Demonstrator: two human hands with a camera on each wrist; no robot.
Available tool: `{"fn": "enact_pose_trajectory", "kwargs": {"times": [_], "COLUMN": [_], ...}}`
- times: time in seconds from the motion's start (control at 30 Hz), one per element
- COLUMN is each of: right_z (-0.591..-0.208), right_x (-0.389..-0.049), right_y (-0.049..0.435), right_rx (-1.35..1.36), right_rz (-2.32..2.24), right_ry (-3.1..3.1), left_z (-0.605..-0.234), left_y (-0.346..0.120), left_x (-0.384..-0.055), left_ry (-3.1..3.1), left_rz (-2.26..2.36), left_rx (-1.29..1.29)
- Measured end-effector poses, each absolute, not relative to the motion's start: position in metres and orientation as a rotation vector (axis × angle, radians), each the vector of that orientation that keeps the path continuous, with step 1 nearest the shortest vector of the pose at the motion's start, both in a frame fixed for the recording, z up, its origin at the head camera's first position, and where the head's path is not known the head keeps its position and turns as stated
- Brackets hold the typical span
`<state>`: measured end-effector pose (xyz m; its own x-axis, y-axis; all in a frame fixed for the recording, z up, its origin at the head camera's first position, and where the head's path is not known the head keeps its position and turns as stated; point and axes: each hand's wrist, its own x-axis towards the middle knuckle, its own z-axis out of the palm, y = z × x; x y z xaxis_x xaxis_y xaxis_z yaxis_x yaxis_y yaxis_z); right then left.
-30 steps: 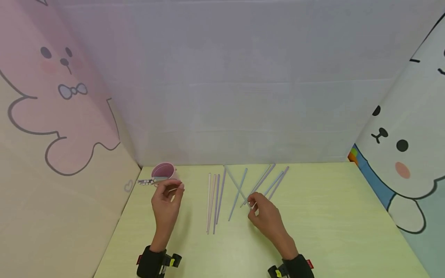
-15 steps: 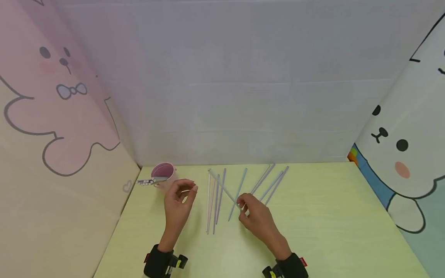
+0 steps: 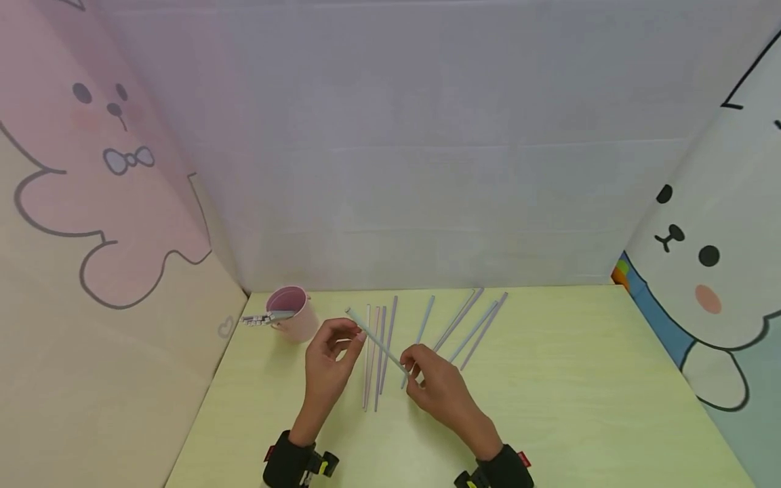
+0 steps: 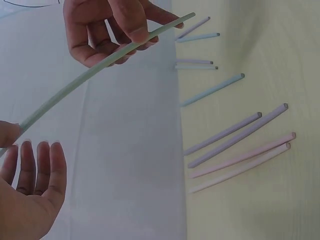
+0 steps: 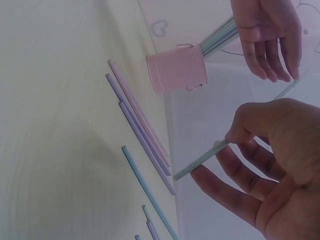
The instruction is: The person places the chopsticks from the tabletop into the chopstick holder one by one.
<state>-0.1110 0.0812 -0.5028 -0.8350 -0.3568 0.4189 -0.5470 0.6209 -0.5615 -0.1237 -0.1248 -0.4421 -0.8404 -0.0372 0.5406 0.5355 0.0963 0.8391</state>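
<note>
A thin pale green stick [image 3: 379,347], straight and straw-like, slants between the two hands above the table. My right hand [image 3: 441,379] pinches it near its lower end; in the right wrist view that end of the green stick [image 5: 197,162] sticks out past the fingers. At the upper end, my left hand [image 3: 332,359] has thumb and fingertips on the stick. The left wrist view shows the left thumb [image 4: 9,134] against it, other fingers extended. Beneath and between the hands lie pink and purple sticks [image 3: 383,379] side by side.
A pink bucket [image 3: 299,324] stands at the back left, with a bundle of sticks [image 3: 268,317] jutting out leftward. Right of the middle lie more loose blue and purple sticks [image 3: 482,332]. The pale yellow table [image 3: 586,393] meets a white backdrop [image 3: 427,203] at its far edge.
My right hand has carried the green stick leftward, off the other sticks. My left hand has moved right, away from the bucket, and now meets the stick's upper end.
</note>
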Motion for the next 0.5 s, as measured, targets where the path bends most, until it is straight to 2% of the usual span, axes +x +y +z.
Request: {"fn": "enact_pose_trajectory", "kwargs": {"times": [0.5], "right_z": [-0.502], "right_x": [-0.110], "right_y": [0.075], "right_rx": [0.775], "right_rz": [1.121], "right_ry": [-2.571], "left_z": [-0.463], "left_y": [-0.125], "left_x": [-0.131], "left_ry": [-1.743], "left_rz": [-1.971], "left_rx": [-0.640]}}
